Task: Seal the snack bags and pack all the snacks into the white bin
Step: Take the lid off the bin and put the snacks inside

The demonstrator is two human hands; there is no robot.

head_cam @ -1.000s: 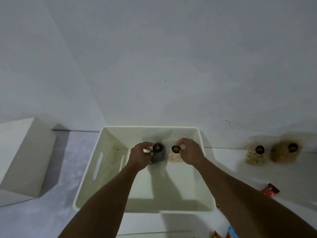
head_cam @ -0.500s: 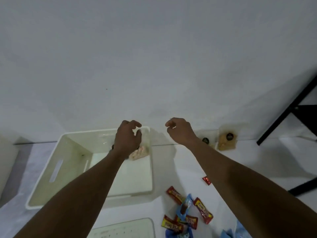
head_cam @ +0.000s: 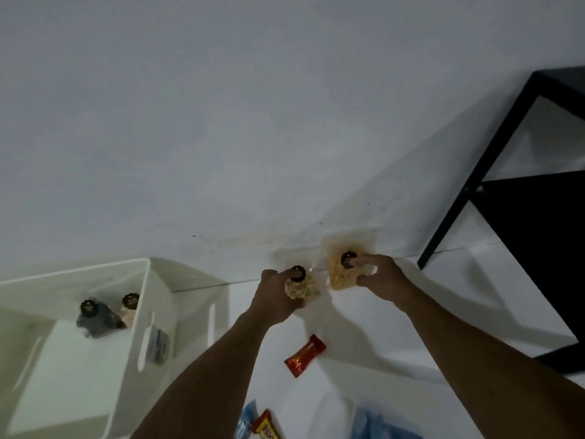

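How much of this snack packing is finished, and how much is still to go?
Done: a dark bag and a pale bag already stand in the white bin. In hand: the left hand grips a beige bag, the right hand an orange bag. Left: these two, the red wrapper and the sweets at the bottom edge.

A white table [head_cam: 380, 327] is carrying a white bin [head_cam: 190, 312] at its left. A pale snack bag [head_cam: 304, 288] and an orange snack bag [head_cam: 340, 275] are standing side by side at its far edge. A red candy bar [head_cam: 304, 355] and blue packets [head_cam: 376, 426] are lying nearer.
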